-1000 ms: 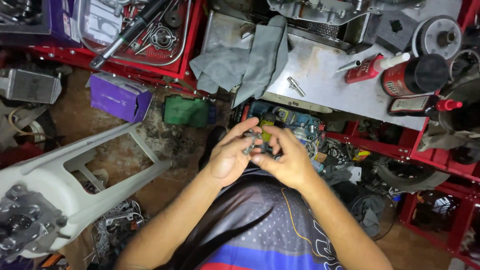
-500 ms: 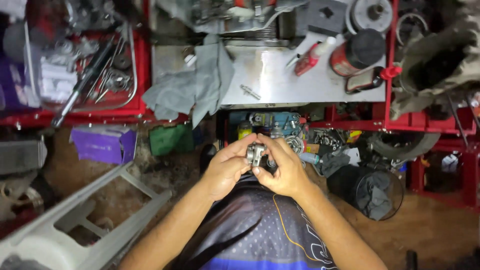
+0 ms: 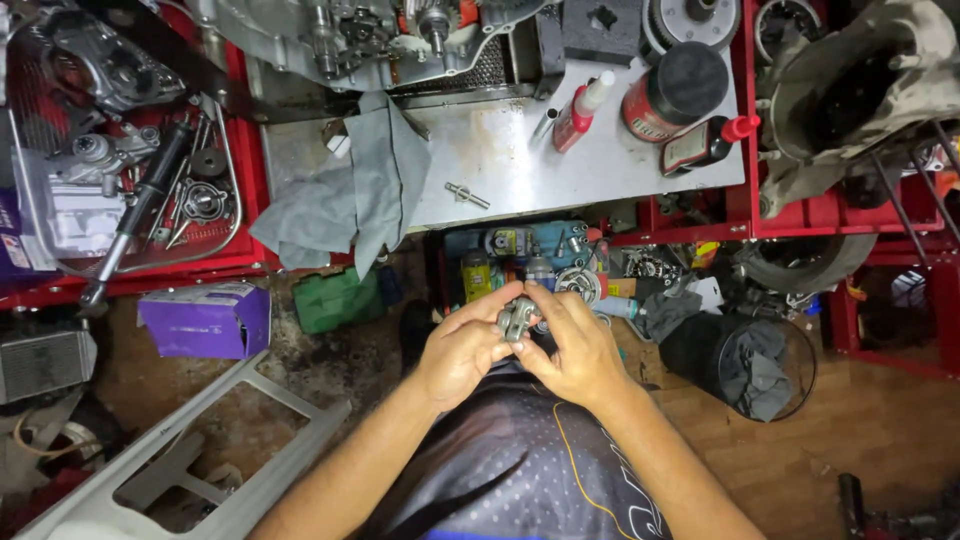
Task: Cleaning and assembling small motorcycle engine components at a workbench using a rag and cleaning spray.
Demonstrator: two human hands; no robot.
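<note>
Small metal part [image 3: 516,318] sits between both hands, held in front of the person's chest — the left hand [image 3: 462,352] and the right hand [image 3: 572,345] each pinch it with their fingers. Beyond them, a grey cloth [image 3: 345,195] hangs over the steel counter [image 3: 560,160].

A small grey metal part [image 3: 516,318] sits pinched between the fingertips of the left hand [image 3: 462,352] and the right hand [image 3: 572,348], held up in front of the person's chest. It looks like a dull, chunky fitting (its finer shape is mostly hidden by fingers), clear of the worktop.
</note>
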